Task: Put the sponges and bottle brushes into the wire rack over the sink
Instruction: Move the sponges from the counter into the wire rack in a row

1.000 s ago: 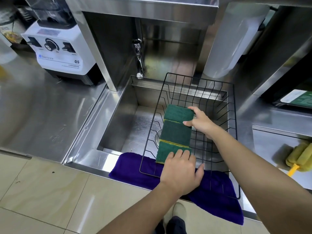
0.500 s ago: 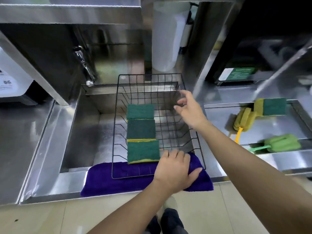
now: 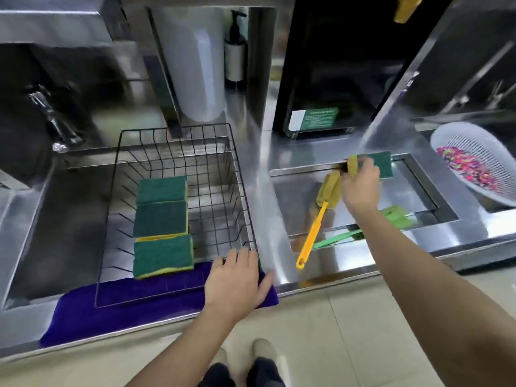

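A black wire rack (image 3: pixel 243 191) sits over the sink with three green and yellow sponges (image 3: pixel 162 224) lined up along its left side. My left hand (image 3: pixel 236 283) rests flat on the rack's near right corner. My right hand (image 3: pixel 360 185) has its fingers closed around a fourth green sponge (image 3: pixel 381 163) at the back edge of the right-hand recess. A yellow bottle brush (image 3: pixel 318 222) with an orange handle lies in that recess, and a green bottle brush (image 3: pixel 396 216) lies beyond my forearm, partly hidden.
A purple cloth (image 3: pixel 125 303) lies under the rack's front edge. A faucet (image 3: pixel 53 121) stands at the back left. A white colander (image 3: pixel 474 163) with coloured bits sits far right. A soap dispenser (image 3: pixel 234 51) and a pale cylinder (image 3: pixel 195 65) stand behind.
My right hand left the rack and moved right to the recess, closing on the fourth sponge. My left hand stayed on the rack's front corner. The view swung right.
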`<state>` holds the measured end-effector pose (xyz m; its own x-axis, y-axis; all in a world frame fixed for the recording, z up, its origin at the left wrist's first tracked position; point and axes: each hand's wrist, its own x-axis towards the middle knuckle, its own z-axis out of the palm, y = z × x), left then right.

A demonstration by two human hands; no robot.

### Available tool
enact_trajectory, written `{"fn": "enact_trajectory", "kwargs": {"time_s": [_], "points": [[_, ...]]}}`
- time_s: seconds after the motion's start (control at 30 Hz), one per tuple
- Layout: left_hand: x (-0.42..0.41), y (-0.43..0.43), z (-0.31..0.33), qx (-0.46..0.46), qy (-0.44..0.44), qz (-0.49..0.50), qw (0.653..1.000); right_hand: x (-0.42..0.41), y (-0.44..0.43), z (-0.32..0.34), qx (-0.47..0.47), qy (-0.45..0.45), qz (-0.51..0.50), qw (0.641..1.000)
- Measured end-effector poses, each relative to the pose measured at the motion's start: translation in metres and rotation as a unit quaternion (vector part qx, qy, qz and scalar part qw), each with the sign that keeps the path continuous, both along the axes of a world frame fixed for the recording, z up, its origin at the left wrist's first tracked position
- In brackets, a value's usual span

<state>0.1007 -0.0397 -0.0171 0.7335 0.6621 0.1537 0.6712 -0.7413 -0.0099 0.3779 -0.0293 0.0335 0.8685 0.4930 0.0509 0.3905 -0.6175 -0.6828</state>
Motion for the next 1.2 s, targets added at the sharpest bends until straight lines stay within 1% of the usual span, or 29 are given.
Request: {"fn": "enact_trajectory", "kwargs": {"time_s": [0.07,0.13,0.2,0.23,0.33,0.4,0.47,0.53,0.6,0.7,0.73,0.77,0.8,0.83,0.9,1.0,1.03,1.1,1.2], "points": [[0.001,-0.001,-0.001,0.006,-0.01,0.011,1.0,0.018,-0.007,-0.006,-0.064,-0.048,0.017,0.997],[0.003,-0.002,-0.001,0.003,-0.012,0.023,1.0,0.037,-0.011,-0.009,-0.156,-0.091,0.053,0.982],[0.003,-0.003,-0.002,0.001,-0.01,0.034,0.999,0.055,-0.011,-0.009,-0.264,-0.152,0.107,0.946],[0.003,-0.003,-0.003,0.001,-0.009,0.038,0.999,0.062,-0.011,-0.009,-0.3,-0.18,0.137,0.927],[0.002,-0.003,-0.004,0.005,-0.011,0.043,0.999,0.079,-0.01,-0.011,-0.367,-0.23,0.201,0.879],[0.002,-0.003,-0.004,0.006,-0.014,0.044,0.999,0.088,-0.009,-0.015,-0.416,-0.248,0.216,0.848],[0.003,-0.003,-0.005,0.011,-0.019,0.047,0.999,0.092,-0.009,-0.019,-0.441,-0.266,0.209,0.831],[0.003,-0.003,-0.006,0.014,-0.019,0.048,0.999,0.093,-0.01,-0.023,-0.441,-0.305,0.193,0.822],[0.004,-0.003,-0.007,0.017,-0.019,0.049,0.998,0.095,-0.009,-0.025,-0.425,-0.353,0.168,0.817],[0.004,-0.003,-0.006,0.022,-0.019,0.051,0.998,0.101,-0.009,-0.022,-0.398,-0.399,0.15,0.812],[0.004,-0.003,-0.006,0.024,-0.02,0.05,0.998,0.102,-0.011,-0.021,-0.389,-0.402,0.148,0.815],[0.004,-0.003,-0.006,0.026,-0.022,0.049,0.998,0.103,-0.011,-0.02,-0.372,-0.396,0.149,0.826],[0.004,-0.003,-0.006,0.028,-0.025,0.047,0.998,0.103,-0.011,-0.018,-0.343,-0.376,0.15,0.848],[0.004,-0.003,-0.006,0.029,-0.029,0.046,0.998,0.1,-0.009,-0.013,-0.302,-0.344,0.147,0.877],[0.003,-0.004,-0.005,0.03,-0.032,0.044,0.998,0.092,-0.001,0.0,-0.207,-0.276,0.127,0.93],[0.003,-0.004,-0.005,0.033,-0.032,0.042,0.998,0.073,0.016,0.027,-0.047,-0.169,0.114,0.978],[0.003,-0.003,-0.005,0.032,-0.031,0.04,0.998,0.063,0.022,0.035,0.015,-0.122,0.126,0.984],[0.003,-0.003,-0.005,0.028,-0.029,0.037,0.999,0.043,0.031,0.051,0.106,-0.061,0.153,0.981],[0.002,-0.002,-0.004,0.027,-0.033,0.034,0.999,0.011,0.046,0.069,0.181,-0.008,0.175,0.968]]}}
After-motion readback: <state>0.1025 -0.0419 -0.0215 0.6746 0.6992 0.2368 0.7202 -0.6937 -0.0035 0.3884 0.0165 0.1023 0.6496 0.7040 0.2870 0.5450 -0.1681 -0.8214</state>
